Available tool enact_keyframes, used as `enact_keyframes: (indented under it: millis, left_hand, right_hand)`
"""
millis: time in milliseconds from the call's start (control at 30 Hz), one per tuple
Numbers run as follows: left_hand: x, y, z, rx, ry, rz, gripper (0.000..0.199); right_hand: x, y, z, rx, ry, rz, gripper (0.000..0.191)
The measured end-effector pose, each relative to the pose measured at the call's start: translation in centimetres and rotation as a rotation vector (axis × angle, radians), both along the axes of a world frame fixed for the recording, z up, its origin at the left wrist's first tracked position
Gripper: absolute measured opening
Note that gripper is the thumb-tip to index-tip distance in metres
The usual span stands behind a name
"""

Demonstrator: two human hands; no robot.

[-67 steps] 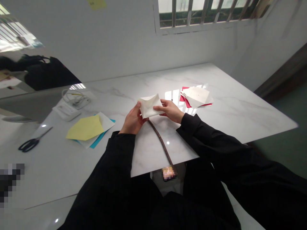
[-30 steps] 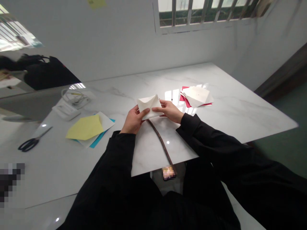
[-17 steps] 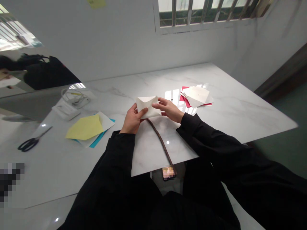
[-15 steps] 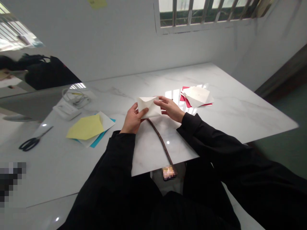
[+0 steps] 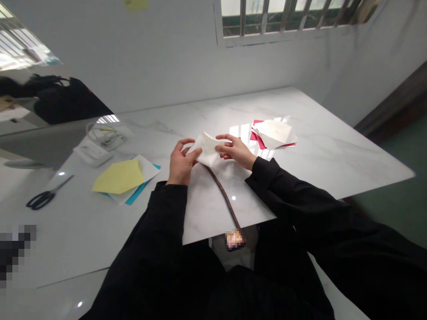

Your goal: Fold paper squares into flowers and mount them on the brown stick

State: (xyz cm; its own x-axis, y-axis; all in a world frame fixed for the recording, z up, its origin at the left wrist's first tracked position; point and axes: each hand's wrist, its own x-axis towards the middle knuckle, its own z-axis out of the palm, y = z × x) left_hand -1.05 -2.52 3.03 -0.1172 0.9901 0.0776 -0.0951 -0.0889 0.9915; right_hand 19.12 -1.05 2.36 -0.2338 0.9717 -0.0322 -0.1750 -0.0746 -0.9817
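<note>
A small white paper envelope [image 5: 207, 146] is held up between both hands, its flap standing up at the top. My left hand [image 5: 182, 162] grips its left side, thumb on the front face. On the right side, my right hand [image 5: 235, 150] pinches the paper between thumb and fingers. Below the envelope a dark brown cord or stick [image 5: 224, 193] runs over the table down to its front edge, where a blurred-out object [image 5: 235, 240] hangs; its upper end is hidden behind the envelope.
Yellow, white and blue papers [image 5: 118, 177] lie left of my hands, with black-handled scissors [image 5: 42, 200] farther left. Behind them are a white box [image 5: 92, 153] and a coiled cable [image 5: 106, 137]. White and red envelopes [image 5: 275, 133] rest at the right on the marble table [image 5: 340, 155].
The envelope's flap has come up and its body has tilted and bulged. My left hand's fingers have shifted up and left, and my right hand now pinches the right edge.
</note>
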Motion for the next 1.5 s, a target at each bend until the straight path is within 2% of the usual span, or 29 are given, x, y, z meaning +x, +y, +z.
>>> enact_keyframes:
  millis: [133, 467, 1067, 1300, 1400, 1500]
  left_hand:
    - [0.1, 0.0, 0.1, -0.002, 0.023, 0.005, 0.047]
    - [-0.1, 0.2, -0.7, 0.049, 0.227, 0.074, 0.042]
    - [-0.2, 0.4, -0.8, 0.070, 0.220, 0.084, 0.041]
    - [-0.2, 0.3, -0.6, 0.073, 0.230, 0.101, 0.038]
    - [-0.1, 0.3, -0.6, 0.068, 0.215, 0.105, 0.039]
    - [-0.1, 0.3, -0.5, 0.083, 0.209, 0.100, 0.040]
  right_hand:
    - [0.0, -0.2, 0.3, 0.012, -0.002, 0.014, 0.042]
    - [-0.1, -0.3, 0.2, 0.012, 0.007, 0.040, 0.046]
    - [-0.5, -0.5, 0.3, 0.017, -0.030, 0.075, 0.045]
    - [-0.1, -0.9, 0.9, 0.032, 0.047, 0.167, 0.058]
    - [-0.1, -1.1, 1.5, -0.016, 0.097, 0.193, 0.060]
    - [0.0, -0.9, 1.7, -0.106, 0.107, 0.160, 0.065]
